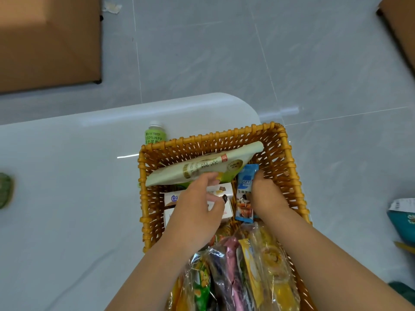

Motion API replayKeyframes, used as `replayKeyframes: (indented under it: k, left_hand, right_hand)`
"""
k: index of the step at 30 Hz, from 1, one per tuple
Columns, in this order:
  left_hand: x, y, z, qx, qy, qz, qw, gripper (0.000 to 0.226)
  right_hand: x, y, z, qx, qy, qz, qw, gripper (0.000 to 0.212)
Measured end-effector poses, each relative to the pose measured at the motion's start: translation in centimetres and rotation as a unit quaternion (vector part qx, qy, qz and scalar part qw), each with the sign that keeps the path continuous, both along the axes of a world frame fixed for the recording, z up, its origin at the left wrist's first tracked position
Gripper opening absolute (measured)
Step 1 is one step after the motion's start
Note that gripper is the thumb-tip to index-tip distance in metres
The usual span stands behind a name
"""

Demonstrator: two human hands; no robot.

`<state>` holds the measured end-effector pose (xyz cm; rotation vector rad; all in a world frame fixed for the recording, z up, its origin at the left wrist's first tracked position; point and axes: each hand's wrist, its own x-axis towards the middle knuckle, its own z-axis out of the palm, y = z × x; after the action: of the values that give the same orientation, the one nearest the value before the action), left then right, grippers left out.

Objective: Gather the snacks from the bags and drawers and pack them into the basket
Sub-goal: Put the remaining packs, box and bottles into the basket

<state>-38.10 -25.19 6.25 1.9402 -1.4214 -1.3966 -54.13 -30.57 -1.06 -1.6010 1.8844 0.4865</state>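
Observation:
A woven amber basket (289, 173) stands at the right end of the white table (67, 176). Inside it, a pale green pouch (193, 169) leans across the far end. My left hand (197, 212) reaches into the basket, its fingertips touching the pouch's lower edge, over two white boxes (221, 190). My right hand (267, 194) is in the right side of the basket and grips a blue coffee sachet (244, 194) standing on end. Several wrapped snacks (242, 272) fill the near end.
A green-labelled juice bottle (155, 133) stands just behind the basket's far left corner. A green object (5, 193) lies at the table's left edge. Brown cardboard boxes (49, 41) sit on the grey tiled floor. A teal bag (404, 221) shows at the right edge.

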Motion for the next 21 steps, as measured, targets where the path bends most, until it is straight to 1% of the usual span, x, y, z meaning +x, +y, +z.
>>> replayKeyframes:
  k: [1, 3, 5, 6, 9, 11, 13, 14, 15, 16, 17, 18, 19, 20, 21]
  left_hand:
    - [0.3, 0.0, 0.1, -0.006, 0.006, 0.014, 1.0, 0.047]
    - [1.1, 0.0, 0.2, -0.025, 0.01, 0.047, 0.999, 0.04]
    - [2.1, 0.0, 0.5, -0.067, 0.011, 0.083, 0.994, 0.037]
    - [2.7, 0.0, 0.7, -0.095, 0.013, 0.105, 0.99, 0.038]
    - [5.1, -0.4, 1.5, -0.174, 0.015, 0.18, 0.968, 0.039]
    - [7.1, -1.2, 1.5, -0.222, -0.007, 0.229, 0.948, 0.039]
    - [9.3, -2.4, 0.6, -0.232, -0.032, 0.294, 0.927, 0.038]
    - [10.4, -3.3, -0.3, -0.211, -0.032, 0.336, 0.917, 0.037]
    - [11.7, -4.1, -1.8, -0.168, -0.02, 0.38, 0.909, 0.036]
    - [12.8, -4.9, -3.3, -0.103, -0.003, 0.414, 0.904, 0.036]
    - [13.9, -5.5, -5.0, -0.03, 0.005, 0.428, 0.903, 0.039]
    - [14.7, -5.7, -6.6, 0.042, -0.008, 0.406, 0.913, 0.044]
    - [15.1, -5.7, -7.9, 0.096, -0.03, 0.357, 0.929, 0.048]
    - [15.2, -5.4, -8.9, 0.13, -0.045, 0.305, 0.942, 0.05]
    - [15.1, -5.2, -9.5, 0.142, -0.056, 0.269, 0.951, 0.05]
  right_hand:
    - [0.1, 0.1, 0.5, -0.012, 0.009, 0.012, 1.0, 0.053]
    - [0.1, 0.4, 1.8, -0.042, -0.003, 0.001, 0.999, 0.051]
    - [0.1, 1.1, 3.5, -0.086, -0.038, -0.02, 0.995, 0.046]
    - [0.3, 1.5, 4.5, -0.114, -0.064, -0.016, 0.991, 0.041]
    - [1.6, 2.8, 7.3, -0.192, -0.191, 0.004, 0.963, 0.026]
    - [2.9, 2.8, 8.6, -0.241, -0.252, 0.016, 0.937, 0.026]
    - [4.7, 1.9, 9.2, -0.281, -0.294, 0.026, 0.913, 0.028]
    - [5.7, 1.3, 9.3, -0.285, -0.316, 0.026, 0.904, 0.029]
    - [6.9, 0.7, 9.3, -0.289, -0.335, 0.038, 0.896, 0.03]
    - [8.1, 0.1, 9.2, -0.308, -0.342, 0.075, 0.885, 0.031]
    - [9.3, -0.4, 8.8, -0.334, -0.333, 0.128, 0.872, 0.031]
    - [10.3, -0.7, 8.1, -0.353, -0.314, 0.183, 0.862, 0.033]
    - [11.1, -1.0, 7.3, -0.356, -0.287, 0.226, 0.86, 0.036]
    - [11.8, -1.3, 6.6, -0.343, -0.256, 0.257, 0.867, 0.042]
    - [12.3, -1.6, 6.2, -0.322, -0.219, 0.278, 0.878, 0.047]
